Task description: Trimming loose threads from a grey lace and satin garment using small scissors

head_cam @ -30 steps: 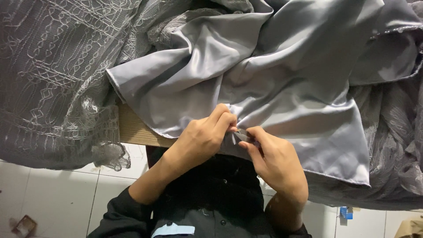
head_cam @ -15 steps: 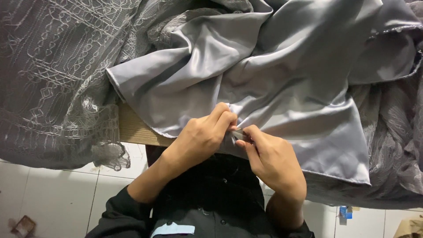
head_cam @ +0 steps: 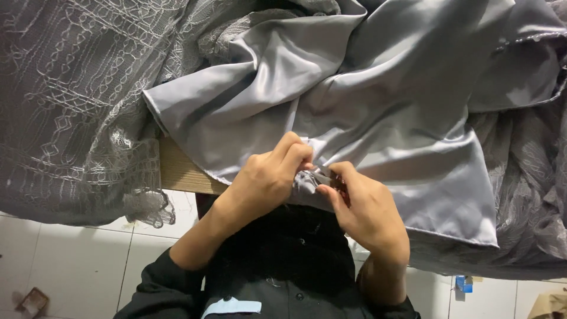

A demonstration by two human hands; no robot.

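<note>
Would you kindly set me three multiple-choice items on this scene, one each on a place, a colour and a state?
1. Where do the two hands meet?
A. at the near edge of the satin cloth
B. on the floor tiles
C. on the lace at far left

2. What colour is the satin cloth?
A. red
B. silver-grey
C. yellow

3. How does the satin cloth lie?
A. rolled into a tight tube
B. folded in a neat square
C. rumpled in loose folds

Answers:
1 A: the left hand and right hand pinch the satin cloth together at its hem, by the table edge.
2 B: it shines silver-grey beside the darker grey lace.
3 C: broad creases and folds run across it.
</note>
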